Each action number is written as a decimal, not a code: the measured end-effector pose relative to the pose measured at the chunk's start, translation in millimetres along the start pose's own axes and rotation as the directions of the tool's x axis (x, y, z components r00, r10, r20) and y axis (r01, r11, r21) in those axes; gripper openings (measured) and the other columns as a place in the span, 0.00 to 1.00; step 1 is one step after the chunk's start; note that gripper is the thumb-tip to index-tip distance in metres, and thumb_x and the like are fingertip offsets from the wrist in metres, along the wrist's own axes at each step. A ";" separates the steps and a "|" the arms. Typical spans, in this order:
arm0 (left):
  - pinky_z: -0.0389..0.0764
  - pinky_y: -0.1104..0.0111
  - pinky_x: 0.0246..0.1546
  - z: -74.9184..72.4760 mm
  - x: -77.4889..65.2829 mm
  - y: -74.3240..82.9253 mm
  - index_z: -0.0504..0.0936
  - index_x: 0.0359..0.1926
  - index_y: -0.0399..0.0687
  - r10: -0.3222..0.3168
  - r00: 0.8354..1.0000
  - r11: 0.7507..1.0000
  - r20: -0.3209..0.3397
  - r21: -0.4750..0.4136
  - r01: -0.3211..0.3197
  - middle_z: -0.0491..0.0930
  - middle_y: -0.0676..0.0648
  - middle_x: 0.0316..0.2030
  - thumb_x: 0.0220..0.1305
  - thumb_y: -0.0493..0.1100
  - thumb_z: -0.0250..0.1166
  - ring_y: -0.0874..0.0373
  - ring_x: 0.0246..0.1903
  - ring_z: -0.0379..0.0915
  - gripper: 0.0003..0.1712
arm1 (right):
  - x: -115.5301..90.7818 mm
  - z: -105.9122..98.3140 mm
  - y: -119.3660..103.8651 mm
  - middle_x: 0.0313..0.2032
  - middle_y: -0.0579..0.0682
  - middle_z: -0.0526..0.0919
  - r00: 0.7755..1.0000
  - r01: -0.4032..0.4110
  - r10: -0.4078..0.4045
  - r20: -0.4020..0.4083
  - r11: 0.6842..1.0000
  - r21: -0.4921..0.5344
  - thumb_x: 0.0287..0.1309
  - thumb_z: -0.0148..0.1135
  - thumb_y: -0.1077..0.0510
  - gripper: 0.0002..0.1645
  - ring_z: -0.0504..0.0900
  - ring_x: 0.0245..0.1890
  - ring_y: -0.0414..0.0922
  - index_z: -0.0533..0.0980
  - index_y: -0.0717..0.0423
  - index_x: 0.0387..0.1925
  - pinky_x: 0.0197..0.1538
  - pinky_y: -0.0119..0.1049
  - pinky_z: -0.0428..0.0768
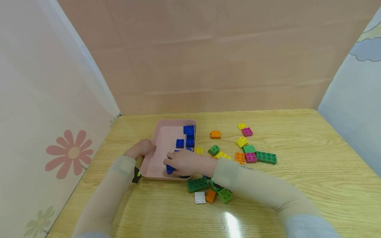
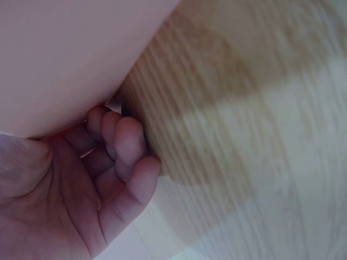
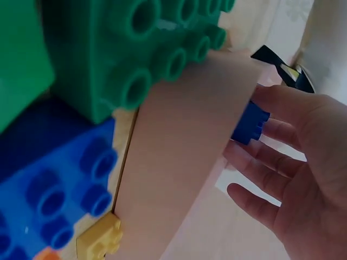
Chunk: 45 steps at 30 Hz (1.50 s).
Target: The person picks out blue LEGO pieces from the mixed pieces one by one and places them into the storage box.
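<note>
A pink tray (image 1: pixel 162 140) lies on the table with several blue bricks (image 1: pixel 190 132) along its right side. My left hand (image 1: pixel 142 148) holds the tray's left edge; in the left wrist view, its fingers (image 2: pixel 130 143) curl beside the outer tray wall (image 2: pixel 70 59). Over the tray's near right part, my right hand (image 1: pixel 187 161) pinches a blue brick (image 1: pixel 170 169) between thumb and fingers. The right wrist view shows this brick (image 3: pixel 249 123) partly covered by the tray's side wall (image 3: pixel 173 141).
Loose bricks lie right of the tray, among them a long green brick (image 1: pixel 266 157), a magenta brick (image 1: pixel 250 157) and an orange brick (image 1: pixel 215 134). In front are a dark green brick (image 1: pixel 197 184) and a white brick (image 1: pixel 199 197). A black item (image 1: pixel 137 175) stands by the tray's near left corner.
</note>
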State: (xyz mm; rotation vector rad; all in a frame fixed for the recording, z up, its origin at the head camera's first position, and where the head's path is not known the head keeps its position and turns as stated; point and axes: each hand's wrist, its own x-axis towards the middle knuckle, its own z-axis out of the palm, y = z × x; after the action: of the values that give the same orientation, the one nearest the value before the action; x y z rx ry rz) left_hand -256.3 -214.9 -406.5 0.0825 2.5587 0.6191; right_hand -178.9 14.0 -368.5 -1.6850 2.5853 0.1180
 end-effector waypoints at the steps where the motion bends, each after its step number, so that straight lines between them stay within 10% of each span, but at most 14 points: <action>1: 0.72 0.67 0.23 0.1 -0.5 -0.1 0.75 0.36 0.38 0.001 1.000 1.000 0.000 -0.004 -0.001 0.73 0.45 0.26 0.72 0.43 0.48 0.55 0.23 0.71 0.14 | 1.6 1.2 -1.1 0.43 0.46 0.76 1.000 -0.002 0.002 0.013 1.000 0.005 0.64 0.61 0.47 0.23 0.76 0.36 0.39 0.72 0.50 0.57 0.41 0.30 0.75; 19: 0.70 0.68 0.23 1.1 4.2 -2.4 0.74 0.34 0.40 -0.009 1.000 1.000 0.008 0.013 0.009 0.72 0.46 0.25 0.72 0.44 0.48 0.56 0.21 0.69 0.14 | 4.3 7.2 -6.6 0.44 0.44 0.79 0.992 -0.049 0.046 0.119 0.999 0.021 0.63 0.63 0.50 0.20 0.77 0.41 0.39 0.74 0.48 0.55 0.44 0.31 0.76; 35: 0.72 0.68 0.24 -0.7 0.8 0.9 0.74 0.37 0.37 0.006 1.000 1.000 0.005 0.026 -0.006 0.73 0.44 0.27 0.72 0.43 0.47 0.56 0.23 0.71 0.15 | -7.9 -9.1 10.9 0.46 0.45 0.79 0.990 -0.130 0.127 0.063 0.990 0.047 0.64 0.61 0.47 0.23 0.78 0.43 0.40 0.73 0.49 0.58 0.44 0.33 0.76; 45: 0.72 0.68 0.25 -1.3 0.0 0.3 0.74 0.41 0.36 -0.013 1.000 1.000 0.010 0.005 0.013 0.73 0.44 0.28 0.72 0.44 0.47 0.55 0.24 0.71 0.15 | -49.9 -14.0 32.2 0.48 0.53 0.79 0.984 -0.145 0.160 -0.072 0.972 0.185 0.64 0.62 0.52 0.22 0.79 0.45 0.46 0.74 0.58 0.56 0.49 0.41 0.77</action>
State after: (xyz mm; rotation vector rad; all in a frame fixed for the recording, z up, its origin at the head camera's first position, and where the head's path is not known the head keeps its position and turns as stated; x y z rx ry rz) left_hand -257.0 -215.2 -405.4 0.0702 2.5495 0.6064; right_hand -188.3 71.2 -349.1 -1.4614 2.6922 -0.1815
